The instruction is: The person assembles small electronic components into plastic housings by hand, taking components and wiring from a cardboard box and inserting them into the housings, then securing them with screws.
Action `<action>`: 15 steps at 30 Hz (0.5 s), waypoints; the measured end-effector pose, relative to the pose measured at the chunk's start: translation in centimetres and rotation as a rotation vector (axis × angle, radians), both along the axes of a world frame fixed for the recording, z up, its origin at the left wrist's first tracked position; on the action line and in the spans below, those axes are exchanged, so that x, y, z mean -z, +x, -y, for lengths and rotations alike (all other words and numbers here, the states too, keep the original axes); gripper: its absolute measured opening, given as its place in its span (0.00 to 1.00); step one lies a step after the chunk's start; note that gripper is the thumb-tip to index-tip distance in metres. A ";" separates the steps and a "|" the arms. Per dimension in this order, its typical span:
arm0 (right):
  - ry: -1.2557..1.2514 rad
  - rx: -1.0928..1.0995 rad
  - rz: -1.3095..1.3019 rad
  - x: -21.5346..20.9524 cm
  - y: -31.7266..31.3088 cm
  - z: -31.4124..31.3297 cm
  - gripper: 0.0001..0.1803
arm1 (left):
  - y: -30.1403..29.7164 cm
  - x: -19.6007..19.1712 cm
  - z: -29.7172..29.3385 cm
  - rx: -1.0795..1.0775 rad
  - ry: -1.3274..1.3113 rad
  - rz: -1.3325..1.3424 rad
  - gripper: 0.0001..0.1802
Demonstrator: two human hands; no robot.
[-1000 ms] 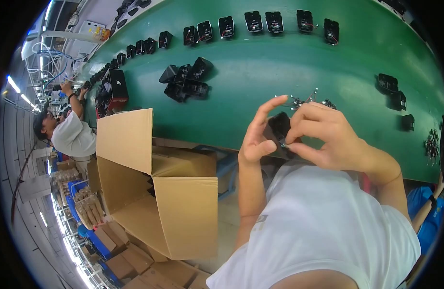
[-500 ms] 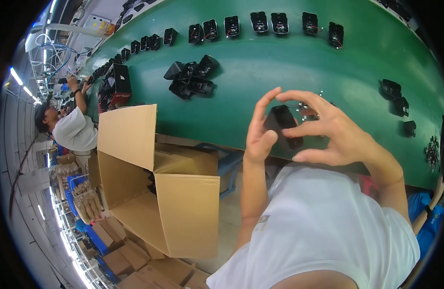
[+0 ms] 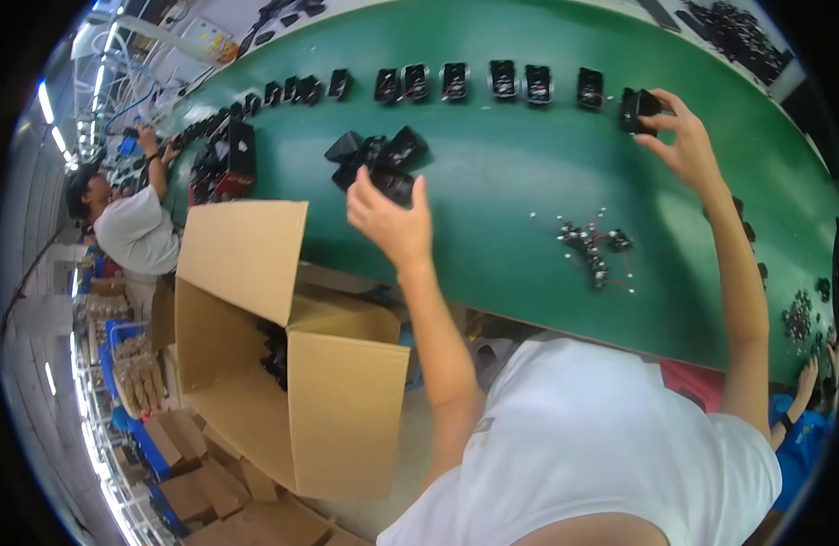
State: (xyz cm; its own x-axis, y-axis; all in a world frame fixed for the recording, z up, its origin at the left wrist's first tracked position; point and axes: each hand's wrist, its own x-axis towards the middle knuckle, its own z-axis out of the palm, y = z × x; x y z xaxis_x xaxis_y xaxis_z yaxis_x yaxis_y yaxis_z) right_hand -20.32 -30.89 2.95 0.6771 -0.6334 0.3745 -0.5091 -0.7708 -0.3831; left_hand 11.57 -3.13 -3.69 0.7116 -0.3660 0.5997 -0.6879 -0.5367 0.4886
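The green belt (image 3: 528, 182) stretches before you, an open cardboard box (image 3: 283, 364) at your left. Your left hand (image 3: 392, 223) reaches a pile of black fans (image 3: 378, 159), seemingly gripping one. Your right hand (image 3: 678, 136) pinches a black fan (image 3: 636, 107) at the row's end.

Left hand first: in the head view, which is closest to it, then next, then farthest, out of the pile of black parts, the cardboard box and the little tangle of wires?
1. Pile of black parts: touching the left hand, just past its fingers.
2. Cardboard box: below and to the hand's left, off the green table.
3. Tangle of wires: out to the hand's right on the table.
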 end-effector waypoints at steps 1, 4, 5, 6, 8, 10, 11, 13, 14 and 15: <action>-0.053 0.061 -0.032 0.3 -0.6 1.8 0.18 | 0.4 0.6 -0.4 -0.017 0.077 0.028 0.48; 0.007 0.142 -0.163 1.2 -0.7 4.6 0.16 | -0.1 2.0 -1.1 0.082 0.128 -0.075 0.52; -0.004 0.144 -0.161 1.6 -0.4 4.9 0.15 | -0.4 2.1 -1.2 0.140 0.084 -0.058 0.48; -0.011 0.142 -0.202 1.8 -0.5 5.1 0.15 | -0.4 2.3 -1.1 0.149 0.088 -0.054 0.45; 0.038 0.164 -0.288 1.2 0.2 4.5 0.15 | -1.0 1.4 -1.1 0.134 0.057 -0.081 0.38; 0.014 0.174 -0.271 1.2 -0.8 4.0 0.14 | -1.6 1.4 -1.3 0.159 0.021 -0.126 0.36; -0.005 0.176 -0.249 1.4 -1.1 3.9 0.14 | -1.8 1.4 -1.2 0.178 0.009 -0.143 0.35; -0.028 0.143 -0.256 2.1 -1.2 4.7 0.14 | -2.4 1.4 -1.0 0.192 -0.005 -0.147 0.34; -0.051 0.107 -0.261 2.3 -1.3 5.1 0.14 | -2.6 1.3 -1.0 0.204 -0.018 -0.150 0.33; -0.044 0.114 -0.262 2.6 -1.3 5.4 0.14 | -2.6 1.4 -1.0 0.212 -0.011 -0.152 0.33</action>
